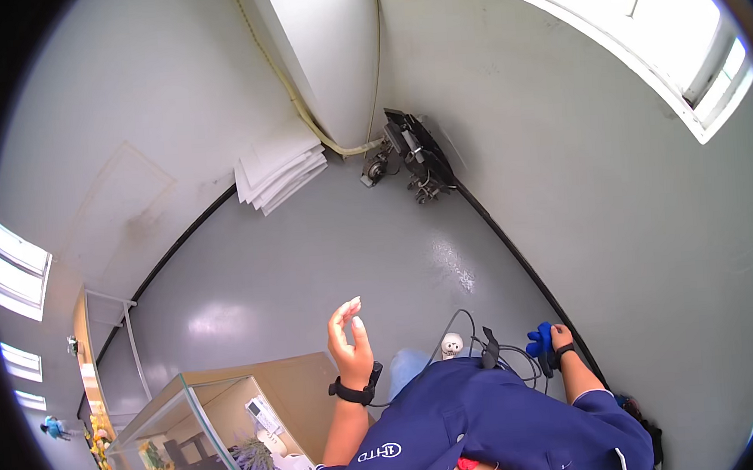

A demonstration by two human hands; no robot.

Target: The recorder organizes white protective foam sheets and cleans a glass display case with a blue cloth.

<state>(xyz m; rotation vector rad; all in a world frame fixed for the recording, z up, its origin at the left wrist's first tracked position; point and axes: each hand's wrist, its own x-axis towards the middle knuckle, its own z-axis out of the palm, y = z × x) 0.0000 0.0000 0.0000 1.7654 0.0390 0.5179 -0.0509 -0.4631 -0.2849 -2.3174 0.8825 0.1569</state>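
My left hand (349,344) is raised in front of me with nothing in it. Its fingers curve upward and the thumb stands apart from them. A black wrist strap (354,393) sits below it. Off to the right, my right hand (561,336) is closed on a small bright blue, lumpy thing (539,340) that looks soft; its exact kind does not show. Between the hands, partly behind my dark blue shirt, are a white skull-like figure (451,344) with dark eye spots, a pale blue translucent object (406,370) and looping black cables (513,350).
A glass-sided display case (183,382) with purple flowers (252,460) stands close at left. White sheets (280,174) lean on the far wall. Black wheeled equipment (419,150) stands in the corner by a yellowish hose (309,123). A wall runs along the right.
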